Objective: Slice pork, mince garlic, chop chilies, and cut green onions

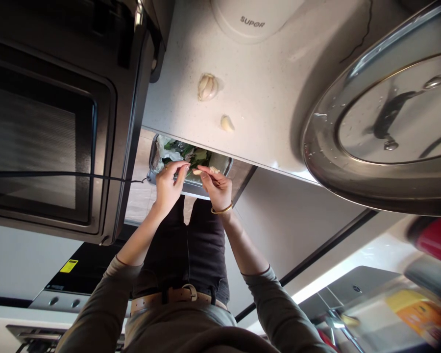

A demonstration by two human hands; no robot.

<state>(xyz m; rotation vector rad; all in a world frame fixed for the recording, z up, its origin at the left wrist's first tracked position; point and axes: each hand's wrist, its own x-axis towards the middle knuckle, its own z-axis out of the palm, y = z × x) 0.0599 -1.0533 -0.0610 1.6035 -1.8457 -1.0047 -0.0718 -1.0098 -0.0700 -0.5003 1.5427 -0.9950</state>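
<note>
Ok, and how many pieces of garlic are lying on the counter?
2: a garlic bulb near the white SUPOR item, and a single clove closer to the counter's edge. The metal lid may hide more.

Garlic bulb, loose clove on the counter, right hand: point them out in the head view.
Garlic bulb [208, 88]: head view, middle of its papery side.
Loose clove [227, 123]: head view, middle of its pale surface.
Right hand [219, 190]: head view, between wrist and fingers.
</note>
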